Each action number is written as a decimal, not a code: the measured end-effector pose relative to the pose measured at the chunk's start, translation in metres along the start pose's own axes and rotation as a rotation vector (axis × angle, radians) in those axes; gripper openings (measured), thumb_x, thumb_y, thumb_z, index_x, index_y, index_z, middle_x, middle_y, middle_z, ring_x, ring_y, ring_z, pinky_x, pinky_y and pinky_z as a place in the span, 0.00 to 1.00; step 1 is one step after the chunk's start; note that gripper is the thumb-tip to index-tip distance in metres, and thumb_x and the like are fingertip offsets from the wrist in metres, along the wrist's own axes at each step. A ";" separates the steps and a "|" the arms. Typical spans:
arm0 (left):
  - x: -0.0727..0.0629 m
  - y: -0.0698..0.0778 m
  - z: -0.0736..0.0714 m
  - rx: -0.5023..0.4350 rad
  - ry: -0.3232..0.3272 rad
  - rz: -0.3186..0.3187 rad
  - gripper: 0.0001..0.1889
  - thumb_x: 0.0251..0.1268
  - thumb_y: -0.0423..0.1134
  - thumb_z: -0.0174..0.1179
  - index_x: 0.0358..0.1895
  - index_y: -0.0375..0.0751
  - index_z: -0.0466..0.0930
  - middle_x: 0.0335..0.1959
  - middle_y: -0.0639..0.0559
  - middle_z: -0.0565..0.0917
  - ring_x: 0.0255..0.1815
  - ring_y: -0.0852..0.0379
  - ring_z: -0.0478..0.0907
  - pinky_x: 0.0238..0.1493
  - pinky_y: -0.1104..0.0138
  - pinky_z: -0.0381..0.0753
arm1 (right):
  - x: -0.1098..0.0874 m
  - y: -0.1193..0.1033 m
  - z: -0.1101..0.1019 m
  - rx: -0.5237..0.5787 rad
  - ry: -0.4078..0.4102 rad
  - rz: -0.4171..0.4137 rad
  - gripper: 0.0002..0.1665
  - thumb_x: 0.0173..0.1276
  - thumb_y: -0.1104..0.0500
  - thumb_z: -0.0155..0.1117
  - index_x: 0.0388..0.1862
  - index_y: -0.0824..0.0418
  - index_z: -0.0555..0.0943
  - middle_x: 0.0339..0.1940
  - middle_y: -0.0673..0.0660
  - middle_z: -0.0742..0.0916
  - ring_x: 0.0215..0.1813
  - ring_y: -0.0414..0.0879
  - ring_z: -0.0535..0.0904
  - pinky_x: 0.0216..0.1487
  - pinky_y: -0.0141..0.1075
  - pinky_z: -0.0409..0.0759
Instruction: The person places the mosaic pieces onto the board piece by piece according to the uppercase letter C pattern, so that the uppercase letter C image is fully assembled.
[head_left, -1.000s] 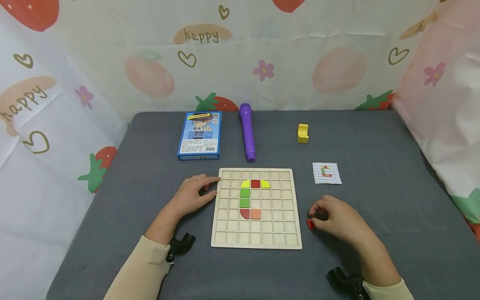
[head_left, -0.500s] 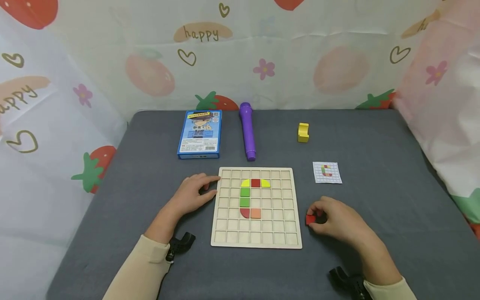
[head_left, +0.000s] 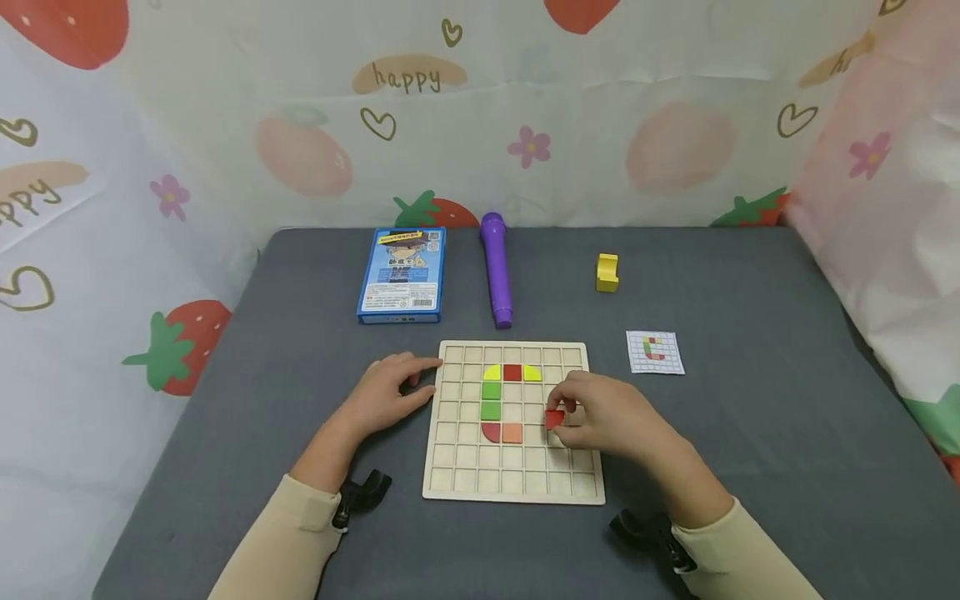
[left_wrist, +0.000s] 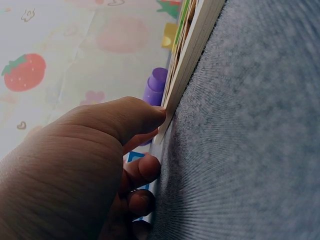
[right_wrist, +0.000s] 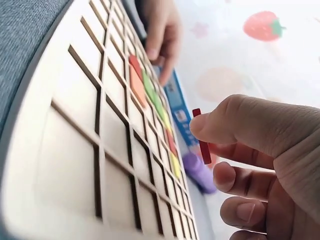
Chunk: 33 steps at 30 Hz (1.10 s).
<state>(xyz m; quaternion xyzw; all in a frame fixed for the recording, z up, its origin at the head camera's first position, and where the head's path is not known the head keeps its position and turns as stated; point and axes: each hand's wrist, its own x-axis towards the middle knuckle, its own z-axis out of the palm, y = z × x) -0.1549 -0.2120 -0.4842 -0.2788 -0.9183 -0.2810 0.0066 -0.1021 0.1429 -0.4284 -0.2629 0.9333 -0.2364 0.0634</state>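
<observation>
My right hand (head_left: 611,417) pinches a thin red tile (head_left: 554,419) between thumb and index finger, held over the right part of a wooden grid board (head_left: 465,481). In the right wrist view the red tile (right_wrist: 202,136) is seen edge-on, apart from the board. My left hand (head_left: 385,393) touches the board's left edge with thumb and index fingertip; the left wrist view shows the thumb against the board's side (left_wrist: 182,75). Set in the grid are two green squares (head_left: 491,400), two yellow rounded tiles (head_left: 532,373), a red square (head_left: 512,372), a dark red rounded tile (head_left: 491,432) and an orange square (head_left: 512,432).
A small pattern card (head_left: 655,352) lies right of the board. Behind stand a blue box (head_left: 402,275), a purple microphone-shaped stick (head_left: 497,271) and a yellow notched block (head_left: 607,272). A grey cloth (head_left: 300,283) covers the table, and a printed curtain (head_left: 570,108) hangs behind it.
My right hand has brought the red tile leftward from the cloth beside the board to above the grid. My left hand stays at the board's left edge.
</observation>
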 end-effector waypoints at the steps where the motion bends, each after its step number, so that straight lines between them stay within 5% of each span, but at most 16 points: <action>1: 0.000 0.000 0.001 0.000 -0.001 0.000 0.20 0.70 0.41 0.66 0.64 0.46 0.83 0.29 0.57 0.70 0.31 0.57 0.65 0.39 0.58 0.61 | 0.003 -0.001 0.003 0.000 -0.018 -0.005 0.09 0.55 0.56 0.75 0.35 0.48 0.85 0.30 0.44 0.79 0.30 0.38 0.71 0.32 0.35 0.71; 9: 0.003 0.003 0.003 -0.003 -0.005 -0.008 0.20 0.70 0.41 0.66 0.64 0.47 0.83 0.29 0.58 0.70 0.31 0.58 0.66 0.39 0.58 0.61 | 0.017 -0.006 0.019 -0.009 -0.096 -0.067 0.07 0.58 0.56 0.78 0.33 0.49 0.86 0.29 0.42 0.78 0.31 0.36 0.71 0.32 0.34 0.71; 23: 0.009 0.001 0.003 0.003 -0.004 0.022 0.20 0.70 0.41 0.66 0.63 0.46 0.84 0.29 0.58 0.70 0.30 0.58 0.65 0.38 0.59 0.60 | 0.011 -0.011 0.022 -0.074 -0.044 -0.054 0.04 0.61 0.55 0.80 0.35 0.50 0.93 0.31 0.40 0.84 0.34 0.37 0.81 0.34 0.35 0.77; 33: 0.005 -0.006 -0.002 -0.001 -0.003 0.000 0.20 0.70 0.40 0.66 0.64 0.46 0.83 0.29 0.56 0.70 0.30 0.57 0.65 0.38 0.58 0.63 | 0.015 -0.014 0.024 -0.085 -0.036 -0.081 0.05 0.62 0.58 0.77 0.38 0.52 0.91 0.32 0.42 0.83 0.34 0.37 0.77 0.36 0.35 0.77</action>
